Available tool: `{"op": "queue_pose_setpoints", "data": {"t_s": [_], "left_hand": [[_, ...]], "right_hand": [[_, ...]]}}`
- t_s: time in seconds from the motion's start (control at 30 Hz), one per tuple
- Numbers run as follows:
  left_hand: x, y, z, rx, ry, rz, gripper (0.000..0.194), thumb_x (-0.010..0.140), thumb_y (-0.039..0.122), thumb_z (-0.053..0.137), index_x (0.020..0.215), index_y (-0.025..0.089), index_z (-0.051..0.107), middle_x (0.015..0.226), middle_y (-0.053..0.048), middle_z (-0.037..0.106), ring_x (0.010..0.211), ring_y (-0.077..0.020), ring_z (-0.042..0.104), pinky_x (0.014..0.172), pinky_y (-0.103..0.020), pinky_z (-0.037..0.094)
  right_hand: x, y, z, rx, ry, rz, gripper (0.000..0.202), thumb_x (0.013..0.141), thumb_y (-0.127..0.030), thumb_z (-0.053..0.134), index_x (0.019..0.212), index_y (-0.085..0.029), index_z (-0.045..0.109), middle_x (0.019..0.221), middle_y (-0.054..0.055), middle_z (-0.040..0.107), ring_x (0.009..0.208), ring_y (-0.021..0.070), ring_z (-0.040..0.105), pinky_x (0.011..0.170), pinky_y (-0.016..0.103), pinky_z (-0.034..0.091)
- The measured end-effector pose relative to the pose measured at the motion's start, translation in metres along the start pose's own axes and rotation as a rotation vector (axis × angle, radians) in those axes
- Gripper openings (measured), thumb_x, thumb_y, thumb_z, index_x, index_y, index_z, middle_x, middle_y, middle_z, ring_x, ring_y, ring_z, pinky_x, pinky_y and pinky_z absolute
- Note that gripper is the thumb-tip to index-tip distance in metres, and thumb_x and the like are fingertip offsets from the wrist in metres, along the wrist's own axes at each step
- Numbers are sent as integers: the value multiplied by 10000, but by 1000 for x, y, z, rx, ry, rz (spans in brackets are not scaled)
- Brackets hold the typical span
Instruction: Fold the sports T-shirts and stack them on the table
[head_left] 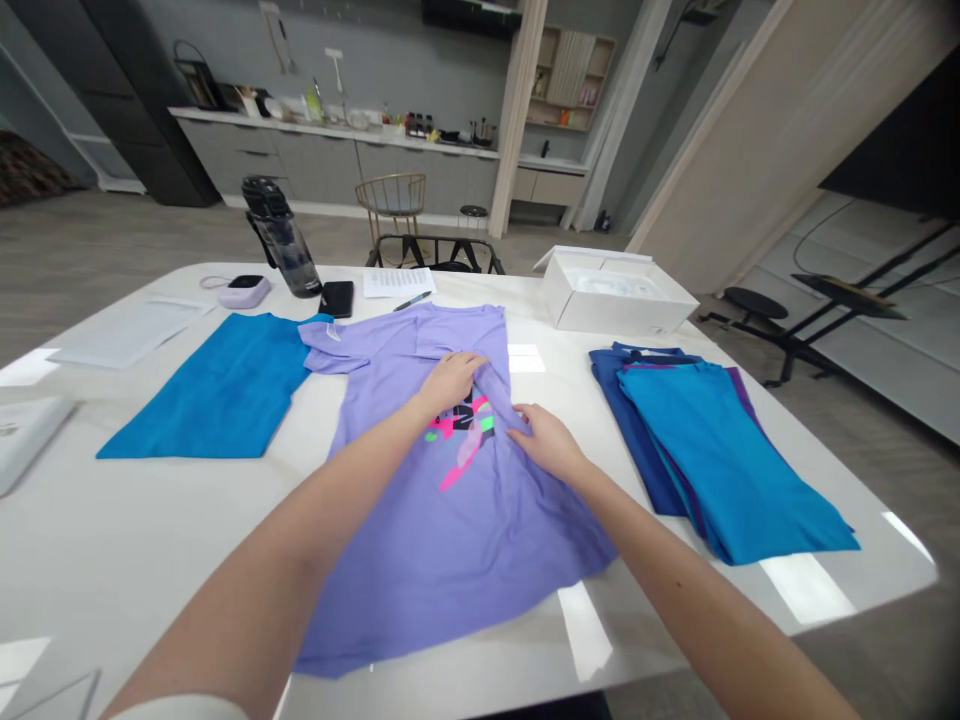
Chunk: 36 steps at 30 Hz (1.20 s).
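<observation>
A lavender T-shirt [420, 560] lies spread on the white table, its neckline at the far side and one sleeve out to the left. Its right side is folded inward, partly covering a pink, green and black print. My left hand [452, 382] is on the chest area, its fingers closed on the fabric by the inner fold. Lower down, my right hand [551, 440] grips the shirt's right edge between thumb and fingers. The fingertips of both hands are partly hidden by cloth.
A folded blue garment [217, 390] lies left; a stack of folded blue and purple garments [735, 450] lies right. At the back are a water bottle [281, 240], a phone [337, 299], a pen [412, 301], paper [397, 283] and a white box [615, 295].
</observation>
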<state>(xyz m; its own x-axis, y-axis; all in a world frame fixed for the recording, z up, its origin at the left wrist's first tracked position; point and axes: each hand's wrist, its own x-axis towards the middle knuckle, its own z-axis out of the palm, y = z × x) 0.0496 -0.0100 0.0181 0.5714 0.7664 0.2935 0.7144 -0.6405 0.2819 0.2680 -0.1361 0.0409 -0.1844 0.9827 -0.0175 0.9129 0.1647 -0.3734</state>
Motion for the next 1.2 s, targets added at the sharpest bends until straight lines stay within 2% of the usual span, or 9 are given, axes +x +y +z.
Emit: {"op": "queue_pose_setpoints", "data": {"t_s": [0.2,0.3,0.4,0.63,0.73,0.83,0.97,1.1,1.2], "left_hand": [[-49,54,2,-93,-121,149,471,935,160,468,1372,267,610,1392,-87,612,1310,-237,534,1203,-433,276],[-71,73,-3,-66,-144,164,473,948,163,446,1385,259,597,1397,-91,606,1301,-237,542,1194,-442,280],[-85,86,-10,-52,-129,157,480,952,163,436,1401,255,579,1385,-94,612,1315,-239,530,1192,-451,274],[-102,121,-10,5,-85,87,503,950,214,500,1451,247,506,1368,-103,601,1251,-256,558,1121,-421,355],[-106,141,-10,58,-76,110,466,955,222,501,1420,236,522,1329,-106,613,1192,-266,577,1093,-441,370],[-110,157,-12,94,-85,123,399,970,228,482,1362,237,558,1271,-102,628,1161,-262,583,1041,-430,404],[-115,163,-14,79,-92,101,357,979,223,465,1317,240,580,1223,-87,639,1135,-248,589,1004,-408,427],[-120,170,-17,86,-36,146,433,962,207,490,1393,233,528,1266,-99,618,1141,-264,572,1000,-436,414],[-120,180,-23,91,28,188,537,927,203,548,1458,231,473,1345,-118,575,1179,-284,547,983,-448,404]], "right_hand": [[-55,3,-6,-84,-62,112,277,936,-384,614,1134,-201,677,1075,108,752,994,260,698,800,297,458],[-78,-1,-16,-181,-84,132,236,923,-433,611,962,-211,683,982,115,760,927,276,705,734,304,431],[-101,-4,-25,-209,-70,150,208,901,-418,629,965,-223,661,974,99,759,907,266,697,714,299,404],[-146,-7,-36,-147,-34,179,172,877,-186,572,1011,-245,663,848,27,721,835,215,670,695,281,386],[-160,-10,-34,-182,37,177,146,921,-287,590,1024,-224,671,1038,84,704,940,232,666,764,296,424],[-170,-10,-30,-252,14,262,348,920,-454,631,1129,-176,643,1132,152,672,1029,286,652,801,331,445],[-179,-5,-26,-295,-41,321,249,945,-393,589,1018,-164,657,1071,152,698,1007,284,655,786,328,431],[-186,-3,-25,-66,73,319,106,896,-279,589,968,-218,636,916,69,720,876,244,662,718,296,415],[-193,-10,-23,168,264,147,116,866,-207,549,956,-224,620,918,46,704,870,227,644,743,294,441]]}}
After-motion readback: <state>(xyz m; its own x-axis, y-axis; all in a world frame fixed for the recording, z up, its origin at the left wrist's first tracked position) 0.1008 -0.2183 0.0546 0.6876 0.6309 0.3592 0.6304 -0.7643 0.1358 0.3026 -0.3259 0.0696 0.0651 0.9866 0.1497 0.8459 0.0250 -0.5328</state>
